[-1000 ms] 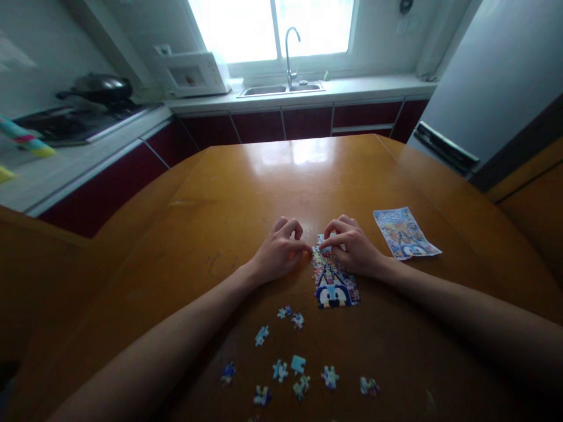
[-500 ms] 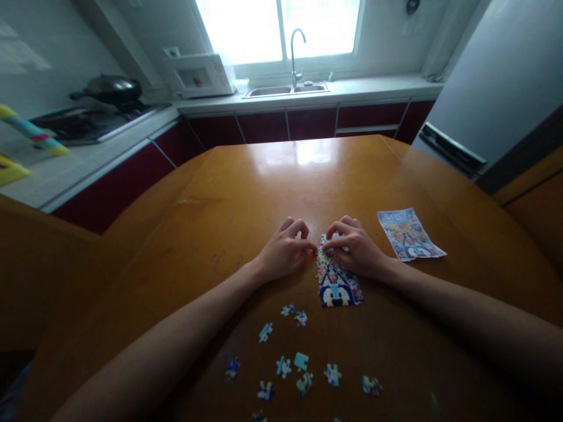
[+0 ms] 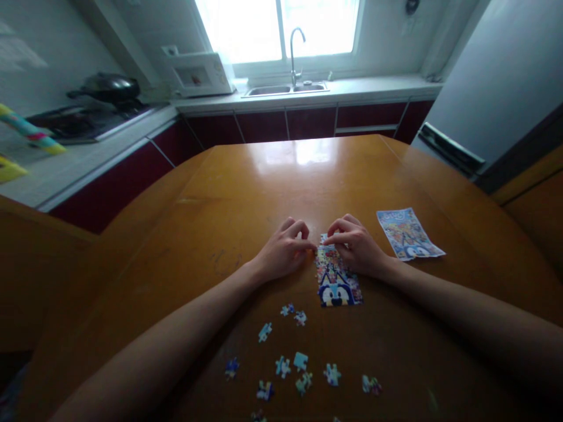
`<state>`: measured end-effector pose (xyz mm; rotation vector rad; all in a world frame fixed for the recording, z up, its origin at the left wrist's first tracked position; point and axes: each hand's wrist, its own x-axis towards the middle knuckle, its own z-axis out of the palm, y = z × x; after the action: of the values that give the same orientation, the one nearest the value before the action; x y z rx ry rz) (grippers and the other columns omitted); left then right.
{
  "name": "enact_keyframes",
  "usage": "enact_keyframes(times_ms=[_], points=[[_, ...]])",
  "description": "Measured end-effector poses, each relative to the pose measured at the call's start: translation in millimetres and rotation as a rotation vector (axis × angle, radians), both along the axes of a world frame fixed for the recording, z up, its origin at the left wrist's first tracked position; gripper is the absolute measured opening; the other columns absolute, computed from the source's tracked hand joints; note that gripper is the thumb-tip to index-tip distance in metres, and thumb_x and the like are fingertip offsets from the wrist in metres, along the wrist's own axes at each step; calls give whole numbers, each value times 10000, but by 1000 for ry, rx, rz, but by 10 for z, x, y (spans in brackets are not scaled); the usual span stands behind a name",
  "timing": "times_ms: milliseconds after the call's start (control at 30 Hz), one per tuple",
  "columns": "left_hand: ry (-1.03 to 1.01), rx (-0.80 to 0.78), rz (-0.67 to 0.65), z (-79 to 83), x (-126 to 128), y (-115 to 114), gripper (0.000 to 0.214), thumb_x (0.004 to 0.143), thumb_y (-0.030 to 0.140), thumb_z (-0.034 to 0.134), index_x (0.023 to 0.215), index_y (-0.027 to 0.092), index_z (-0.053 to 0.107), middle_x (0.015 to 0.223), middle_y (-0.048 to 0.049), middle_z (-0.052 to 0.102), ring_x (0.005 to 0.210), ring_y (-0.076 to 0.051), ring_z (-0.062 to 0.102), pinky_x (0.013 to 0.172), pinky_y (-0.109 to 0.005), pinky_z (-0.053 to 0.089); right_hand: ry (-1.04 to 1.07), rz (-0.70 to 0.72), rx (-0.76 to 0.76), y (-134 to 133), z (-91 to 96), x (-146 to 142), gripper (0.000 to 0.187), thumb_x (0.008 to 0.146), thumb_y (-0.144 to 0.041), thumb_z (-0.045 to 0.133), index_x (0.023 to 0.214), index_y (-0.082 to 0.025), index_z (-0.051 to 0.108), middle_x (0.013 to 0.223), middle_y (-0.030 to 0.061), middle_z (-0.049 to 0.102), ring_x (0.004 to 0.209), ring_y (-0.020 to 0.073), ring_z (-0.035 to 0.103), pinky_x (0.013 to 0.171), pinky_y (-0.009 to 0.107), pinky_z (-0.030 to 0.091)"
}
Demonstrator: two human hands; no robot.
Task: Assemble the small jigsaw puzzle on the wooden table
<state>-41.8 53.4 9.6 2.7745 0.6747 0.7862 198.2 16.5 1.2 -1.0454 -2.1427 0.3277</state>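
Note:
A partly assembled jigsaw puzzle (image 3: 336,293) lies flat on the wooden table, with a blue dog's face at its near end. My left hand (image 3: 288,249) is curled, its thumb and index finger brought together at the puzzle's upper left edge. Over the puzzle's upper right side rests my right hand (image 3: 358,246), fingers bent and tips on the pieces. The hands hide part of the upper right area. Whether a loose piece sits between the fingertips is too small to make out. Several loose puzzle pieces (image 3: 282,367) are scattered nearer to me.
To the right of my right hand lies a creased picture sheet (image 3: 411,234) with the same dog design. The wooden table (image 3: 264,193) reaches toward a counter with a sink (image 3: 285,89), a microwave (image 3: 200,75) and a wok (image 3: 109,88). A fridge (image 3: 497,88) stands at right.
My left fingertips have shifted very slightly left at the puzzle's edge, and the right fingers have lifted a little off its upper part. The loose pieces stay where they were.

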Motion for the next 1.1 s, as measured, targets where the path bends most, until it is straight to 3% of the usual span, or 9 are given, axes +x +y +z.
enact_keyframes(times_ms=[200,467,700,933,1100], points=[[13,-19,9,21,21,-23,267,840,57,608,949,247,760,966,-58,564,952,-206,461,846,-332,464,-70,48,-23,-12,27,-8,322,789,-23,615,830,-287,794,933,49,643,946,233,510,853,390,448],[7,-39,3,26,19,-23,285,825,33,597,908,253,759,959,-53,553,960,-208,458,863,-340,460,0,29,-49,8,11,-21,374,768,15,577,796,-293,786,922,43,649,942,229,523,852,395,457],[15,-41,9,19,24,-20,315,804,20,578,924,252,755,974,-55,555,956,-212,454,846,-340,462,234,-210,-11,61,-19,13,374,837,-21,501,765,-274,768,837,52,641,887,225,549,782,395,461],[-88,-106,20,59,27,-23,296,822,21,538,916,216,740,945,-55,563,948,-202,475,848,-350,455,179,-149,-7,33,-3,-7,334,812,-17,533,719,-256,746,849,54,641,905,229,540,811,413,450],[-68,-88,46,50,32,-18,285,814,21,543,876,214,744,923,-53,568,941,-204,470,831,-343,458,180,-237,5,45,-22,3,315,834,-48,551,717,-269,742,887,51,643,933,240,537,841,444,428]])
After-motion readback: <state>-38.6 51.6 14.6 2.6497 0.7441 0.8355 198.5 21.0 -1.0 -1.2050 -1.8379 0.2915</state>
